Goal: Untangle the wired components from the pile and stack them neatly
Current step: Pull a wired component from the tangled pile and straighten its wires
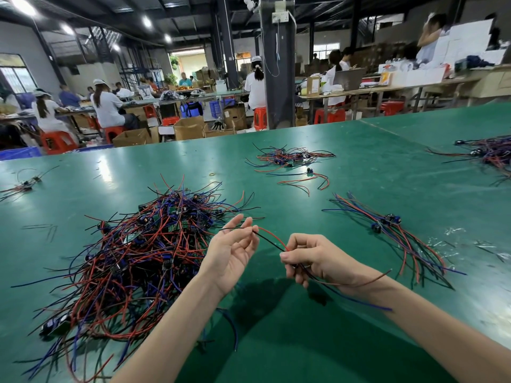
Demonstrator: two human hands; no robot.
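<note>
**Two hands at work over a green table [359, 167].** The right hand [312, 258] curls its fingers round the bunched leads of one wired component [269, 241], held in the air just right of the pile [132, 252]. The left hand [232, 250], palm up, pinches that component's black lead at its fingertips. Red and black leads span the gap between the hands, and a blue lead trails past the right wrist. The one large pile, a tangle of red, blue and black leads with small boards, lies at left. Four smaller groups lie apart from it: a combed stack [392, 230] at right, a loose cluster [290, 158] beyond with one lone component [309, 172] beside it, a far-left group [25, 185] and a far-right group [489, 150]. Printing on a cardboard box [313, 85] behind is too small to read.
</note>
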